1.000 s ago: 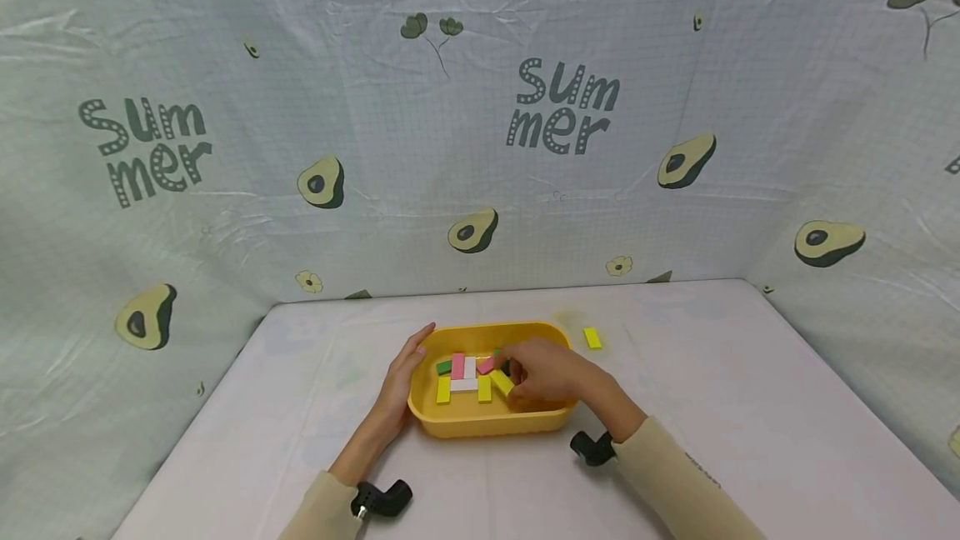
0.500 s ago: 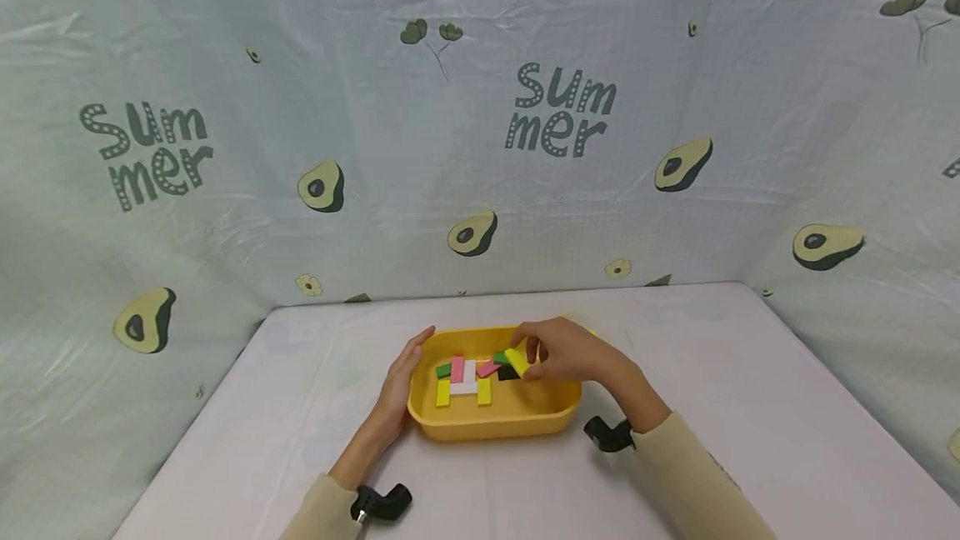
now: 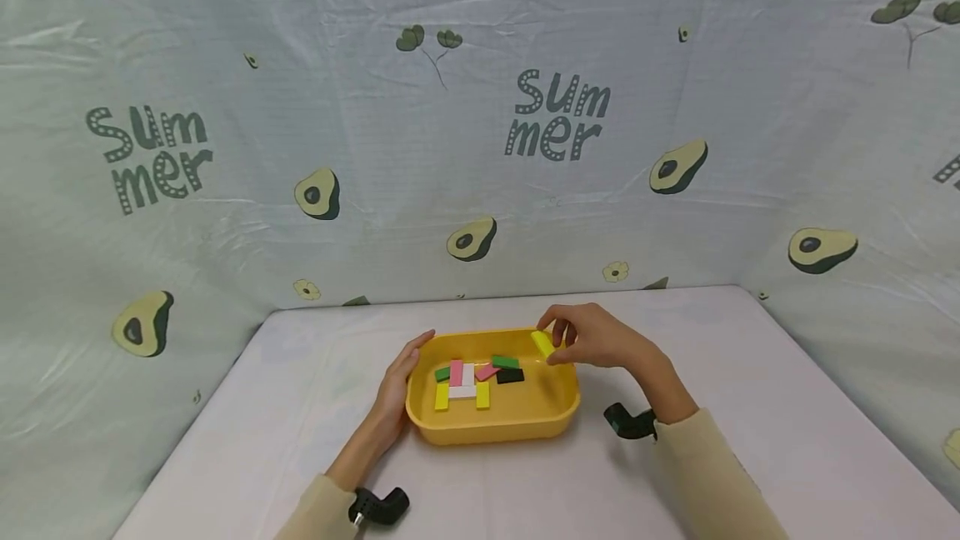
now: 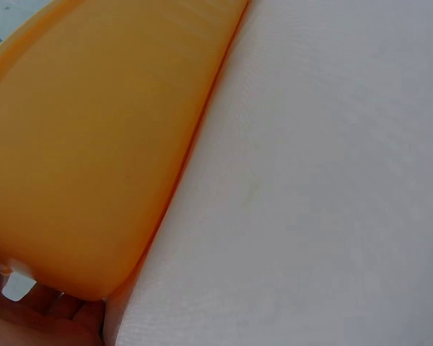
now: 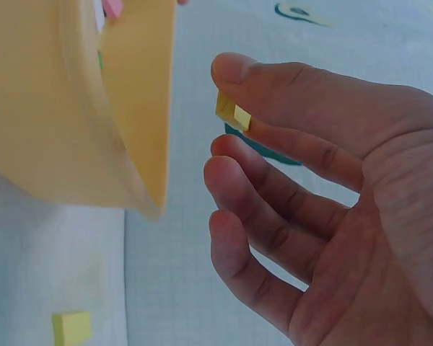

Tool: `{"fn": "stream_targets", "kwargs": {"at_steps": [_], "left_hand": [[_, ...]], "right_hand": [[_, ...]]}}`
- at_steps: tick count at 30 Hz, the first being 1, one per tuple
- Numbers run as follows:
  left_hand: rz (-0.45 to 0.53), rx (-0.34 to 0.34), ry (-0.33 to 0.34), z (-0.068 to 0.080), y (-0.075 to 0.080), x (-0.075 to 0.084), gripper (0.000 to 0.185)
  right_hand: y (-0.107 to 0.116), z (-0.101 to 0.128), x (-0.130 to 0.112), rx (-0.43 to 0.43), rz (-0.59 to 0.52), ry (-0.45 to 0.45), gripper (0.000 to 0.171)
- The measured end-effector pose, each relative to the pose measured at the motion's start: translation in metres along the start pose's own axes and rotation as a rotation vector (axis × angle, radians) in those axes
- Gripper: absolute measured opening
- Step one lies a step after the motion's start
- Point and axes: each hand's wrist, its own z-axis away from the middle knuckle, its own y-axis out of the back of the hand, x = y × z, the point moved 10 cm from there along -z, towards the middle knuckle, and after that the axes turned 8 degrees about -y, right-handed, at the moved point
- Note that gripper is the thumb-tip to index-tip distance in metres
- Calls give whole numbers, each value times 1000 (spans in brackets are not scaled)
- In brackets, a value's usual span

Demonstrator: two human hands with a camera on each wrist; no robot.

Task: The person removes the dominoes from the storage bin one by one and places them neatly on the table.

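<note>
A yellow tub (image 3: 495, 422) sits mid-table and holds several small flat blocks: pink (image 3: 457, 372), white (image 3: 462, 392), green (image 3: 506, 362), black (image 3: 510, 376) and yellow (image 3: 442, 396). My right hand (image 3: 592, 338) hovers over the tub's far right corner and pinches a yellow block (image 3: 543, 343) between thumb and fingers; the right wrist view shows that block (image 5: 232, 113) in the pinch beside the tub wall (image 5: 50, 122). My left hand (image 3: 401, 377) rests flat against the tub's left side, and its wrist view shows the orange wall (image 4: 86, 158) close up.
A second yellow block (image 5: 71, 328) lies on the white table (image 3: 720, 382) beyond the tub, seen only from the right wrist. Avocado-print cloth walls (image 3: 480, 123) close in the back and both sides.
My right hand lifted a yellow block out of the tub and carried it up and to the far right, over the rim. The left hand stayed on the tub.
</note>
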Motion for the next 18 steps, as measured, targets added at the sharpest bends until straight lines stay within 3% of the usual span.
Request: {"fn": "stream_targets", "kwargs": {"at_steps": [9, 18], "left_hand": [[10, 4, 14, 1, 2, -2, 50], [1, 1, 6, 1, 0, -2, 51]], "right_hand": [[18, 5, 22, 54, -7, -32, 41], [21, 1, 41, 41, -15, -69, 43]]}}
